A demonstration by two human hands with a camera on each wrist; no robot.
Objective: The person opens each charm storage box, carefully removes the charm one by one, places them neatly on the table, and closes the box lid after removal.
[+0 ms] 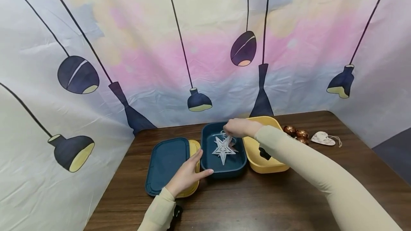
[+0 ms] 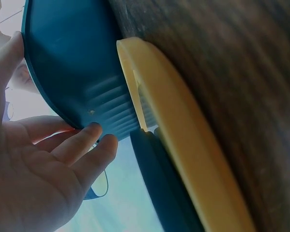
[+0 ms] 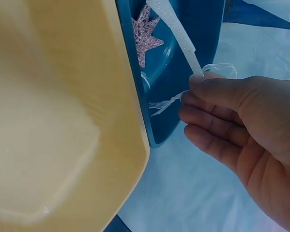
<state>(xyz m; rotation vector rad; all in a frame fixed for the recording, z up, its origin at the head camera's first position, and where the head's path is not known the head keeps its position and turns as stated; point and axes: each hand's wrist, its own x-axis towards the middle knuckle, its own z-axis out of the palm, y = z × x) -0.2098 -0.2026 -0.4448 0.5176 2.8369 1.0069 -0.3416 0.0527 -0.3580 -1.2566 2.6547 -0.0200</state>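
My right hand pinches a white star ornament by one point, near its thin string loop, over the dark blue box. In the right wrist view the star is seen edge-on between thumb and fingertips. A pink glittery star lies inside the same box. At the box's left side is my left hand, thumb and fingers spread. In the left wrist view those fingers touch the box's wall.
Against the blue box's right side stands a yellow box. Farther right on the wooden table are several shiny copper balls and a white heart ornament with a string. To the left, a blue lid overlaps a yellow lid.
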